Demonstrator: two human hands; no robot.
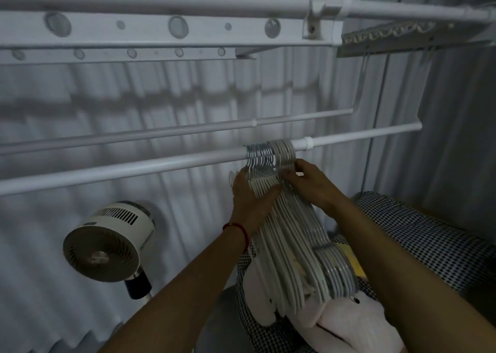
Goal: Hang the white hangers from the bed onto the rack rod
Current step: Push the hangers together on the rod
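Hangers [290, 234]: a thick bunch of white ones, hooks looped over the rod, bodies fanning down toward the lower right of the frame.
Hooks [268, 152]: packed tight on the rod at centre frame, greyer ones to the left, whiter ones to the right, just left of a white collar on the rod.
Rod [134, 167]: white, running from the left edge up toward the right edge, sloping across the middle of the frame; a second, thinner rod [161, 135] lies above and behind it.
Left hand [248, 191]: pressed against the left side of the bunch just below the hooks, fingers wrapped round the necks; red thread band [237, 230] on the wrist.
Right hand [312, 183]: on the right side of the bunch at the same height, fingertips pinching the outermost necks directly under the rod.
Upper rack [161, 1]: heavy white bar and perforated rails across the top of the frame.
Fan [107, 242]: round, cream coloured, on a stand at lower left, well apart from the hangers.
Bed cover [429, 245]: black and white check, lower right, beneath the hanging bunch.
Pale cloth [349, 323]: lying on the check cover under the lowest hanger ends.
Backdrop: grey pleated curtain [80, 97] behind the whole rack.
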